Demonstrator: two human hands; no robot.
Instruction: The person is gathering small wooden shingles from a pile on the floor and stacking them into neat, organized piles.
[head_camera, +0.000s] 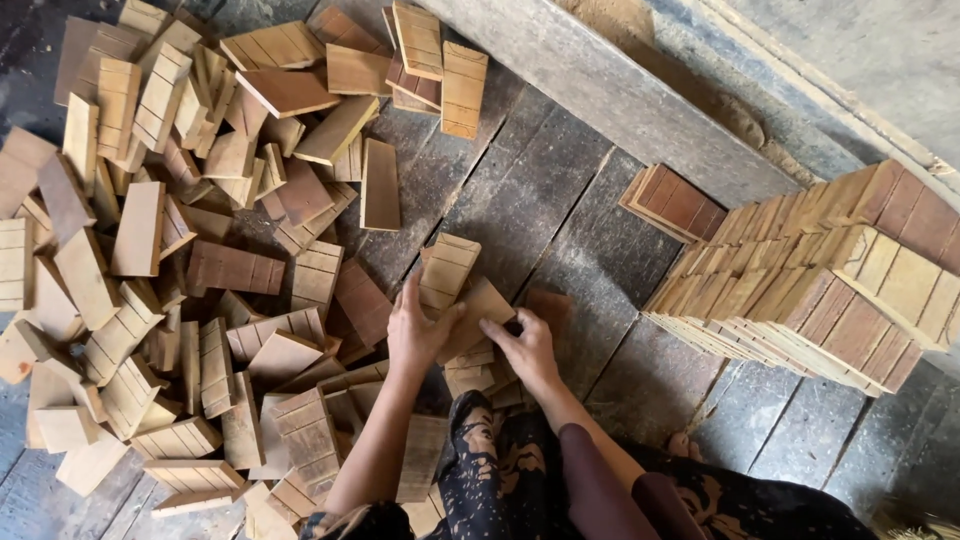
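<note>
Nearest to me, at the bottom edge of the plank floor (560, 200), I see a patterned dark garment (520, 480) and two bare forearms reaching forward. My left hand (418, 330) lies on a small heap of wooden blocks (470, 345) just ahead of the knees, its thumb and fingers closed round a pale grooved block (447, 272) that tilts up away from me. My right hand (525, 345) rests on the same heap just beside it, fingers curled down over a flat block; I cannot tell whether it truly grips that piece or only presses on it. A darker reddish block (548, 305) lies on the floor touching the heap's right side. To the left, a wide loose scatter of blocks (170, 220) covers the floor out to its left edge and far corner. To the right, neat stacked rows of blocks (800, 290) stand near the floor's right edge, with a small reddish stack (672, 203) just beyond them. Farthest off, a thick grey beam (620, 95) runs diagonally along the floor's far edge.
</note>
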